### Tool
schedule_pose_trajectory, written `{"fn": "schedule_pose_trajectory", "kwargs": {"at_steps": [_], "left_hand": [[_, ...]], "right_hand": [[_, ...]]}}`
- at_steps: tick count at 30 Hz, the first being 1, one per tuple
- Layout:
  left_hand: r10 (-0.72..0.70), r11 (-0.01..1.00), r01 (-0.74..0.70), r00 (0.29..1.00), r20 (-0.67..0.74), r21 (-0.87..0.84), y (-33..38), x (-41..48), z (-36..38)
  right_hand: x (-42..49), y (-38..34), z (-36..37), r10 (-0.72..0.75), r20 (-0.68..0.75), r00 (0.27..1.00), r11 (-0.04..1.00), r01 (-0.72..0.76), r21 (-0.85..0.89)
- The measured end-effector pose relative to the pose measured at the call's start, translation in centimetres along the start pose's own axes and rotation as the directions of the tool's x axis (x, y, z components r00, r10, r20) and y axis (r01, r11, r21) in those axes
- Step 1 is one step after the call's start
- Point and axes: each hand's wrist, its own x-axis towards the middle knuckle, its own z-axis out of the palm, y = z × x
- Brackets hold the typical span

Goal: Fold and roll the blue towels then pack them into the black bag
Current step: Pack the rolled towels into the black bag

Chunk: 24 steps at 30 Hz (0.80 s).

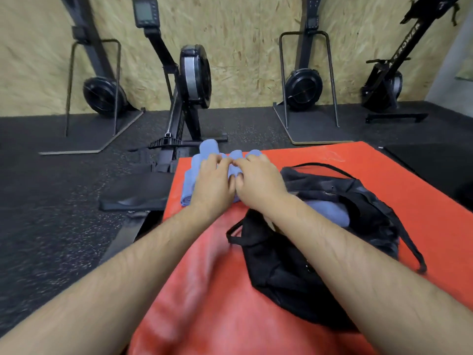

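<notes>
Rolled blue towels lie just left of the black bag, which already holds another towel. Left hand and right hand curl over the rolls, apparently gripping them to keep them tight, though blur hides the fingertips.

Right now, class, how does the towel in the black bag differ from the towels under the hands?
The bagged towel lies inside the black bag, untouched; the rolled towels sit outside it on the red mat, held by the left hand and right hand. The bagged towel shows as one; the rolled towels are several. All are blue.
</notes>
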Motion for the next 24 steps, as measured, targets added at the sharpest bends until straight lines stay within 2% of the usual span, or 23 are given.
{"fn": "schedule_pose_trajectory", "kwargs": {"at_steps": [3, 6, 11, 15, 18, 20, 22, 24], "left_hand": [[-0.203, 0.979, 0.201, 0.978, 0.05, 0.045, -3.9, 1.2, -0.3], [-0.335, 0.942, 0.325, 0.928, 0.163, 0.088, -7.1, 2.9, 0.6], [-0.539, 0.806, 0.586, 0.787, 0.298, -0.088, -9.4, 5.8, 2.7], [-0.556, 0.786, 0.602, 0.789, 0.262, -0.144, -8.2, 6.2, 3.3], [-0.572, 0.703, 0.636, 0.771, 0.279, -0.318, -6.7, 5.4, 2.6], [-0.537, 0.63, 0.634, 0.773, 0.338, -0.449, -5.5, 4.5, 1.3], [-0.491, 0.579, 0.634, 0.773, 0.402, -0.513, -4.3, 3.5, 0.4], [-0.43, 0.61, 0.613, 0.788, 0.441, -0.502, -2.6, 2.3, -0.5]], "right_hand": [[4.6, -1.8, 3.1, 0.021, 0.103, 0.994, 0.994, -0.032, 0.1], [7.6, -2.7, 5.6, 0.094, 0.226, 0.969, 0.977, -0.133, 0.166], [10.5, -2.0, 8.2, 0.172, 0.353, 0.92, 0.91, -0.286, 0.301], [10.6, -1.3, 9.0, 0.314, 0.382, 0.869, 0.689, -0.486, 0.538], [9.0, -0.6, 8.4, 0.34, 0.347, 0.874, 0.582, -0.485, 0.653], [7.0, 0.0, 7.3, 0.303, 0.334, 0.892, 0.501, -0.448, 0.741], [4.3, 0.8, 5.7, 0.262, 0.332, 0.906, 0.471, -0.421, 0.775], [1.3, 2.1, 3.9, 0.212, 0.306, 0.928, 0.515, -0.372, 0.772]]}}
